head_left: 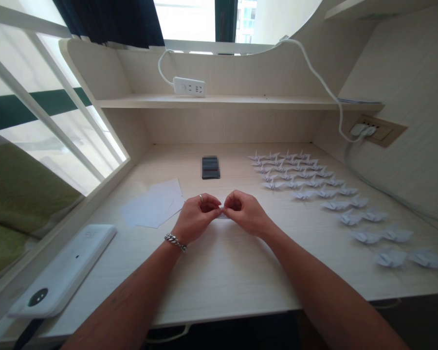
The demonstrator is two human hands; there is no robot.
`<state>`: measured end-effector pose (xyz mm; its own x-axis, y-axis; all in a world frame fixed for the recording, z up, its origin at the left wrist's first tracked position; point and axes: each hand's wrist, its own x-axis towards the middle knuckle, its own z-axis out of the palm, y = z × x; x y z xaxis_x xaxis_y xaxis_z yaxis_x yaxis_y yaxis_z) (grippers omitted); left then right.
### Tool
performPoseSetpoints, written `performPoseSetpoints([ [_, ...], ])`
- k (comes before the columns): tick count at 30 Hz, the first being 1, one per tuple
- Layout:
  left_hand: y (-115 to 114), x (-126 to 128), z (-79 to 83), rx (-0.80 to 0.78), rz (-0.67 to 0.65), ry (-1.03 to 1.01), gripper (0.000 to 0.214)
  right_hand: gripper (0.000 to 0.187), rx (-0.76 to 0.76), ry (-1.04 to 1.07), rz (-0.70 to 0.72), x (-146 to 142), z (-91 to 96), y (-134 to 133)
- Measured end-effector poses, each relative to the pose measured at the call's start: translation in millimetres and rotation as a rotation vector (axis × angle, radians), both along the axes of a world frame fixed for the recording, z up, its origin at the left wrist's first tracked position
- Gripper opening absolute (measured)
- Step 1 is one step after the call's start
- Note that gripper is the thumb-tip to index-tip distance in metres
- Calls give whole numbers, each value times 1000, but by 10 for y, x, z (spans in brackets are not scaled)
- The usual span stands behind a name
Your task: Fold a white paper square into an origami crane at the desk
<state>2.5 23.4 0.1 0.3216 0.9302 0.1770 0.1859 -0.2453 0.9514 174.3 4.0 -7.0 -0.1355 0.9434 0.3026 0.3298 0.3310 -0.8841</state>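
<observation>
Both my hands meet over the middle of the pale wooden desk (222,272). My left hand (197,216), with a ring and a chain bracelet, and my right hand (244,211) pinch a small folded piece of white paper (222,212) between their fingertips. Most of that paper is hidden by my fingers. A loose stack of white paper sheets (153,206) lies just left of my left hand. Several folded white paper cranes (314,182) stand in rows on the right side of the desk.
A dark phone (210,167) lies flat behind my hands. A white flat device (62,272) rests at the desk's left front edge. A white power strip (189,86) sits on the shelf; its cable runs to a wall socket (372,130) on the right.
</observation>
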Motion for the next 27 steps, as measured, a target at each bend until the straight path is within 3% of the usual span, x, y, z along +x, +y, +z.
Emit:
performPoseSetpoints([
  [11, -1, -28, 74, -55, 43, -69, 19, 16, -144, 236, 108, 45, 13, 51],
  [27, 15, -53, 72, -89, -63, -30, 18, 10, -109, 107, 68, 57, 38, 24],
])
